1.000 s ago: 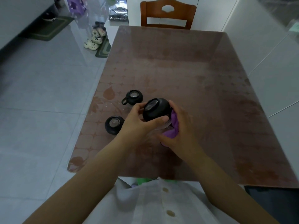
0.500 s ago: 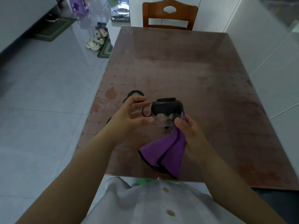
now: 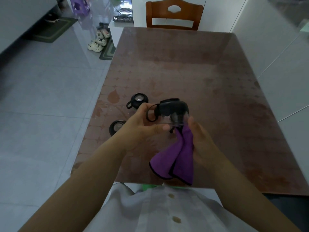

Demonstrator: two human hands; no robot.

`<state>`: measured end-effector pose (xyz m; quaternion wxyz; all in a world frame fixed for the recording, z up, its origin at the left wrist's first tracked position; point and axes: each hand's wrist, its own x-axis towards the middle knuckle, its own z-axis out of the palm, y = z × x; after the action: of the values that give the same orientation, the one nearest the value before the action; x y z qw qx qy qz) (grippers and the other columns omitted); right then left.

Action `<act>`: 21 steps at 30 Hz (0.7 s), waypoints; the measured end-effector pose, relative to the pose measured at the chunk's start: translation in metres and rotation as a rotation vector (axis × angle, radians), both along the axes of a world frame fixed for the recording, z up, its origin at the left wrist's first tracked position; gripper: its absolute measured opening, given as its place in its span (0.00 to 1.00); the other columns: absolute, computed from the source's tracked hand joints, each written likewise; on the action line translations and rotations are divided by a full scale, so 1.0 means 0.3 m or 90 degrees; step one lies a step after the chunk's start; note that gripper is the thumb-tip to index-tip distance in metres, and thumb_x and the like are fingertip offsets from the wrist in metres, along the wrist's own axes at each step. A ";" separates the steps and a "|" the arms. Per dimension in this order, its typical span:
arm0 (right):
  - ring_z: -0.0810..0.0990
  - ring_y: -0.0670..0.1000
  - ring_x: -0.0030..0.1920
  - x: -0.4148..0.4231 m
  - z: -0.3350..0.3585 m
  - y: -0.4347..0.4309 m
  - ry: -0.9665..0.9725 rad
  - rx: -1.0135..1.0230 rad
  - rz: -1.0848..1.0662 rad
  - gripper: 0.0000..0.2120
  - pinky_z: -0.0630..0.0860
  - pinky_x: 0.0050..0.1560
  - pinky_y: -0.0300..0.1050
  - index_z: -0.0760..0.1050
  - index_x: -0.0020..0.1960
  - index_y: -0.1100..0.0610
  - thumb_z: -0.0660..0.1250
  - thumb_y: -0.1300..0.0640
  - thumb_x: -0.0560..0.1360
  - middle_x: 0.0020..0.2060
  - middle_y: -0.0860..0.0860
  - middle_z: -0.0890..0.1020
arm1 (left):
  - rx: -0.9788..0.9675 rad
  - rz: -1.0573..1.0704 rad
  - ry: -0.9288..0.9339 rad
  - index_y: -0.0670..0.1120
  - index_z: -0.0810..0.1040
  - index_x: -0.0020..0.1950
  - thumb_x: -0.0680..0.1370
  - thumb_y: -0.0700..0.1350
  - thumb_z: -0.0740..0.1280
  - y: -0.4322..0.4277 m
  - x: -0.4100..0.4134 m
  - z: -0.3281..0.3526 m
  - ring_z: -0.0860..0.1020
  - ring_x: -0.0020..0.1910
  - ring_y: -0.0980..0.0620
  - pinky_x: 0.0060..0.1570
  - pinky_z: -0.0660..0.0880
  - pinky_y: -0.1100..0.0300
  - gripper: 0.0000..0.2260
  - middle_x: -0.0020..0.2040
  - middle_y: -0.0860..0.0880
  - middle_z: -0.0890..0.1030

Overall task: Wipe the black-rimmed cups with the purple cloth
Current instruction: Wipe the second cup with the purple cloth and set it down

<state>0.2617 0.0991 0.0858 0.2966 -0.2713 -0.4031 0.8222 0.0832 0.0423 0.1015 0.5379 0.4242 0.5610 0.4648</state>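
Table (image 3: 184, 72) with a brown patterned top fills most of the view, and a wooden chair (image 3: 173, 14) stands at its far end. At the bottom a white buttoned shirt (image 3: 158, 210) of the person is seen. Both forearms reach forward over the near part of the table. The left hand (image 3: 142, 126) grasps a black-rimmed cup (image 3: 173, 108) in the air above the table: its thumb lies under the clear lower part and its fingers curl behind the loop handle, which points to the left. The right hand (image 3: 202, 143) grips the purple cloth (image 3: 177, 159), its thumb up beside the lower part of the cup. The top of the cloth touches the cup there, and the rest hangs down in two folds with a black edge. A second cup (image 3: 139, 99) stands on the table just behind the left hand, its handle to the left. A third cup (image 3: 117, 128) stands nearer the left edge, partly hidden by the left wrist. Pale shoes (image 3: 98, 41) lie on the floor to the left of the table.
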 end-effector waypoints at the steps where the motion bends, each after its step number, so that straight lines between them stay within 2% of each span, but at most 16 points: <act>1: 0.83 0.53 0.49 0.002 0.006 -0.002 -0.001 0.006 0.008 0.30 0.80 0.45 0.45 0.79 0.56 0.58 0.72 0.39 0.62 0.49 0.56 0.84 | 0.000 0.009 -0.001 0.49 0.70 0.62 0.60 0.51 0.76 0.003 0.004 0.001 0.78 0.59 0.50 0.60 0.74 0.53 0.33 0.61 0.43 0.78; 3: 0.84 0.51 0.45 0.003 0.016 -0.002 -0.031 0.023 0.003 0.31 0.80 0.42 0.42 0.79 0.54 0.58 0.71 0.37 0.60 0.45 0.54 0.85 | 0.004 0.017 0.005 0.51 0.69 0.61 0.59 0.52 0.76 0.007 0.011 0.006 0.79 0.58 0.52 0.58 0.75 0.56 0.33 0.62 0.43 0.77; 5: 0.84 0.51 0.45 -0.002 0.016 0.003 -0.085 0.031 -0.028 0.33 0.80 0.41 0.43 0.78 0.54 0.58 0.71 0.36 0.59 0.45 0.54 0.85 | 0.008 0.032 0.019 0.54 0.69 0.62 0.60 0.52 0.77 0.012 0.013 0.002 0.80 0.56 0.54 0.53 0.77 0.60 0.33 0.61 0.47 0.78; 8: 0.82 0.57 0.51 -0.005 0.012 0.008 -0.140 0.027 -0.082 0.28 0.78 0.53 0.55 0.79 0.55 0.58 0.67 0.39 0.66 0.50 0.59 0.84 | 0.013 0.044 0.033 0.51 0.71 0.65 0.62 0.52 0.77 0.012 0.012 -0.004 0.80 0.54 0.58 0.49 0.77 0.66 0.33 0.60 0.49 0.79; 10: 0.80 0.57 0.50 -0.005 0.014 0.012 -0.158 0.028 -0.144 0.18 0.76 0.56 0.59 0.80 0.52 0.57 0.64 0.44 0.73 0.48 0.59 0.83 | 0.015 0.041 0.031 0.48 0.73 0.65 0.64 0.48 0.77 0.008 0.013 -0.007 0.79 0.55 0.55 0.50 0.77 0.67 0.31 0.60 0.46 0.79; 11: 0.80 0.56 0.47 -0.003 0.016 0.015 -0.169 0.061 -0.185 0.13 0.78 0.53 0.57 0.81 0.50 0.55 0.62 0.49 0.76 0.46 0.57 0.83 | 0.017 0.046 0.024 0.46 0.73 0.65 0.65 0.46 0.78 0.005 0.014 -0.008 0.80 0.53 0.56 0.48 0.77 0.69 0.30 0.59 0.45 0.79; 13: 0.79 0.51 0.44 -0.005 0.039 0.015 -0.190 0.175 -0.269 0.10 0.79 0.44 0.45 0.81 0.46 0.49 0.61 0.55 0.77 0.44 0.51 0.82 | 0.024 0.065 0.009 0.44 0.72 0.65 0.64 0.44 0.75 0.000 0.019 -0.015 0.80 0.48 0.62 0.43 0.75 0.72 0.30 0.57 0.46 0.79; 15: 0.79 0.45 0.45 -0.014 0.079 0.004 -0.178 0.321 -0.301 0.09 0.76 0.45 0.36 0.80 0.44 0.44 0.62 0.54 0.75 0.44 0.46 0.82 | 0.024 0.091 0.017 0.44 0.71 0.66 0.62 0.45 0.75 0.000 0.026 -0.024 0.80 0.44 0.67 0.42 0.75 0.74 0.34 0.54 0.51 0.78; 17: 0.77 0.42 0.50 -0.029 0.103 -0.014 -0.207 0.518 -0.276 0.06 0.72 0.51 0.33 0.77 0.47 0.44 0.62 0.53 0.76 0.49 0.49 0.79 | 0.016 0.098 0.035 0.46 0.70 0.67 0.59 0.48 0.78 0.003 0.031 -0.031 0.80 0.46 0.66 0.45 0.77 0.71 0.38 0.57 0.50 0.78; 18: 0.76 0.44 0.54 -0.039 0.103 -0.022 -0.246 0.608 -0.253 0.06 0.72 0.55 0.35 0.76 0.49 0.45 0.62 0.52 0.76 0.51 0.50 0.77 | 0.011 0.094 0.036 0.47 0.70 0.67 0.59 0.50 0.80 0.006 0.032 -0.036 0.80 0.50 0.62 0.50 0.78 0.66 0.39 0.59 0.49 0.79; 21: 0.75 0.53 0.58 -0.057 0.084 -0.033 -0.293 0.707 -0.239 0.09 0.74 0.58 0.52 0.77 0.54 0.48 0.62 0.52 0.75 0.55 0.46 0.75 | 0.007 0.061 0.005 0.46 0.72 0.65 0.58 0.54 0.80 0.012 0.029 -0.039 0.79 0.58 0.46 0.59 0.76 0.46 0.39 0.60 0.43 0.79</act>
<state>0.2446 0.0892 0.1111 0.4380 -0.3129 -0.7689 0.3449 0.0918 0.0459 0.0897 0.5104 0.4014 0.5802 0.4916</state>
